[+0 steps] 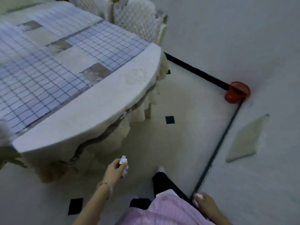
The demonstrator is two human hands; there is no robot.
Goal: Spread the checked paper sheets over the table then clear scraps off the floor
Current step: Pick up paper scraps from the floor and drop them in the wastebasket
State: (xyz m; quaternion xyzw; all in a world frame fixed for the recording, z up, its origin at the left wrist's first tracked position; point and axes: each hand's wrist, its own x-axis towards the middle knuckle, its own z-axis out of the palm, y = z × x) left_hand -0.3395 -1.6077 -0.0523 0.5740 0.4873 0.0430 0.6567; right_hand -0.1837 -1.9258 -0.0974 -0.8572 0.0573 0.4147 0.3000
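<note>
Checked paper sheets (40, 82) lie spread over the round white table (97, 109) at the upper left, with a few bare patches between them. My left hand (116, 168) is below the table's edge, over the floor, shut on a crumpled white paper scrap (123, 159). My right hand (205, 202) is at the bottom right by my hip, its fingers closed around small white scraps (198, 196). The floor around my feet shows no loose scraps.
A red bin (237, 92) stands in the corner where the two walls meet. White lattice chairs (136, 20) stand behind the table. A pale flat panel (248, 138) leans on the right wall. Black inlay tiles (170, 119) dot the white floor.
</note>
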